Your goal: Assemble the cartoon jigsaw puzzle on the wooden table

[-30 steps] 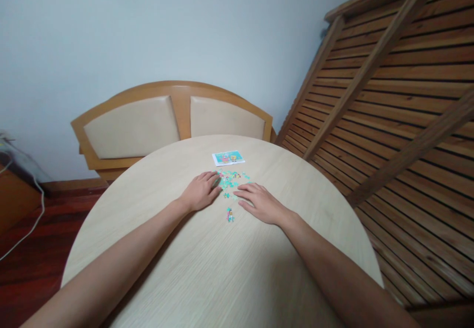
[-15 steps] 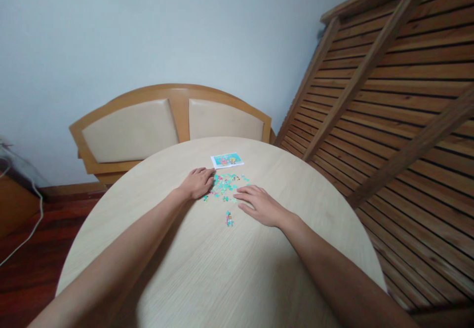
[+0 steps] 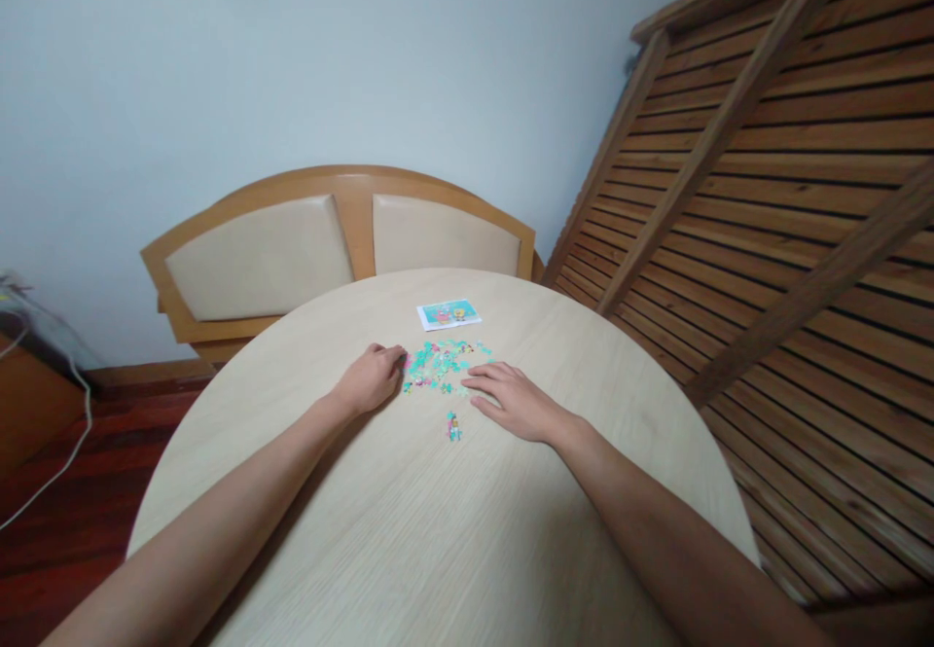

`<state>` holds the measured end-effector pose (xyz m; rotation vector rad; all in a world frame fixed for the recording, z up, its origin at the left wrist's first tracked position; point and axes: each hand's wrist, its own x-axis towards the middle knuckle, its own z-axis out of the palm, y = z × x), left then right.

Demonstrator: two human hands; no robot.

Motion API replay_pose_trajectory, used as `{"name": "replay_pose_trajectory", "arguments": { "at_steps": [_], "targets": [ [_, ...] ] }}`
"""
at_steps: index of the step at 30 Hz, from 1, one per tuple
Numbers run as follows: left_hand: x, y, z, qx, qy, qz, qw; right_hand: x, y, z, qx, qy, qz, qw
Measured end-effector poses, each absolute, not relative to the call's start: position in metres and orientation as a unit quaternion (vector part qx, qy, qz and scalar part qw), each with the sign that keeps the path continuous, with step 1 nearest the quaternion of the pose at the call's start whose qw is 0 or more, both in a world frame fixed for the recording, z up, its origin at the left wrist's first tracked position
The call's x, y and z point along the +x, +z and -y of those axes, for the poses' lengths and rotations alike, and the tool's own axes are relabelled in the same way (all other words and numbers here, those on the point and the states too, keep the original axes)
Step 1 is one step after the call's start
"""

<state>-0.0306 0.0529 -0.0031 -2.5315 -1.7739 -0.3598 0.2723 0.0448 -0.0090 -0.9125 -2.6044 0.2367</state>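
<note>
Several small turquoise and pink puzzle pieces (image 3: 440,366) lie scattered on a round pale wooden table (image 3: 409,530). My left hand (image 3: 371,377) rests at the left edge of the pile, fingers curled under, fingertips against the pieces. My right hand (image 3: 511,400) lies flat on the table at the pile's right side, fingers stretched out towards the pieces. One separate small piece (image 3: 453,425) sits nearer to me, between my hands. A small colourful picture card (image 3: 449,313) lies beyond the pile.
A wooden bench with two beige padded back panels (image 3: 336,243) stands behind the table against a pale wall. A slatted wooden frame (image 3: 766,170) leans at the right. A white cable (image 3: 65,433) trails over the dark red floor at the left.
My left hand has slid left off the pile and curled its fingers, uncovering more pieces. My right hand has stayed nearly still.
</note>
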Motion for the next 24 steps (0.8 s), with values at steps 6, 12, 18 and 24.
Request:
{"name": "replay_pose_trajectory", "arguments": {
  "at_steps": [6,12,18,24],
  "targets": [
    [-0.031,-0.005,-0.048,-0.807,-0.118,0.579,0.026,0.27,-0.008,-0.042,-0.326,0.081,0.924,0.182],
    [-0.058,0.003,-0.042,-0.773,-0.102,0.625,0.046,0.269,-0.01,-0.043,-0.328,0.077,0.924,0.181],
    [-0.068,0.008,-0.037,-0.757,-0.092,0.647,0.002,0.267,-0.007,-0.041,-0.331,0.071,0.923,0.18],
    [-0.07,0.007,-0.04,-0.769,-0.136,0.608,-0.144,0.267,-0.009,-0.041,-0.34,0.066,0.922,0.175]
  ]
}}
